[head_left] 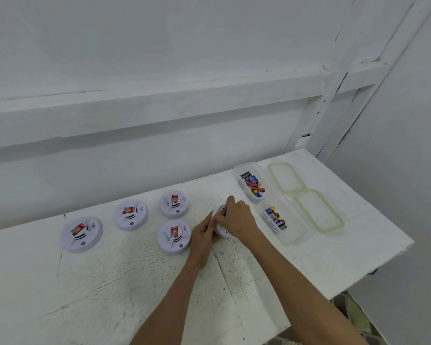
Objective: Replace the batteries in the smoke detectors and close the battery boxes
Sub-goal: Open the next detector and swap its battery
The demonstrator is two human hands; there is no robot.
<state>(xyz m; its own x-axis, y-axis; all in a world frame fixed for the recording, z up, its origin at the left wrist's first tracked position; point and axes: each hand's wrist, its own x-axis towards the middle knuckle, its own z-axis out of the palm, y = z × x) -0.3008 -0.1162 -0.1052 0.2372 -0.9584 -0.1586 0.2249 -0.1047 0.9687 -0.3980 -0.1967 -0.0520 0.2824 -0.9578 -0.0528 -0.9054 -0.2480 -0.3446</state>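
Several white round smoke detectors with red stickers lie face up on the white table (110, 282): one at the far left (81, 234), one behind it (131, 214), one further back (174, 204) and one nearer (174, 236). Another detector (220, 229) is held between my hands, mostly hidden by them. My left hand (204, 235) grips its left edge. My right hand (237, 217) is curled over its top, fingers working at its back. Whether a battery is between the fingers cannot be seen.
Two clear plastic boxes stand at the right, the far box (237, 170) and the near box (294, 235), each holding several batteries. Their two green-rimmed lids (286, 178) (319, 210) lie beside them. The table's right edge drops off near the boxes. A white wall stands behind.
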